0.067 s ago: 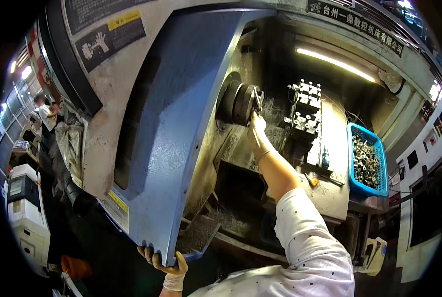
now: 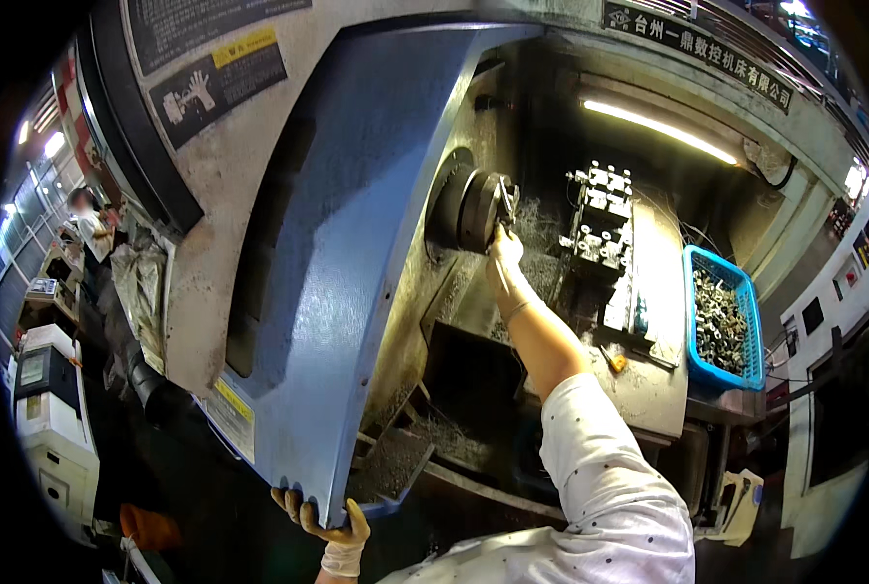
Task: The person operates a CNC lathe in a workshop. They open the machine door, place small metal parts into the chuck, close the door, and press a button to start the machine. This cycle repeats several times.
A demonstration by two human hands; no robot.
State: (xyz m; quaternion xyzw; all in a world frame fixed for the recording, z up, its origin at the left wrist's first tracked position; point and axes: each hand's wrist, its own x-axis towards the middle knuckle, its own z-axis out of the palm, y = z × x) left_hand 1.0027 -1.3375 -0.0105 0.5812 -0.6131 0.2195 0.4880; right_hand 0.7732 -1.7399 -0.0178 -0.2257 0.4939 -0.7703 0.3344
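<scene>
My left hand (image 2: 335, 526), in a stained, light-coloured glove, is closed around the bottom corner of the blue machine door (image 2: 342, 263). My right arm reaches through the opening of the lathe. At its end my right hand (image 2: 505, 251) is at the face of the round, dark metal chuck (image 2: 477, 210), fingers pressed together by the jaws. Something small and metallic shows at the chuck's face, but its kind is too small to tell. To the right of that hand stands a tool block (image 2: 600, 222) with several tool holders and bolts.
A blue plastic basket (image 2: 754, 336) full of small metal parts stands right of the tool slide. On the pale slide cover (image 2: 656, 389) lies a tool with an orange handle (image 2: 616, 362). A lit tube lamp (image 2: 660, 129) crosses the back. Another person (image 2: 93, 229) is far left.
</scene>
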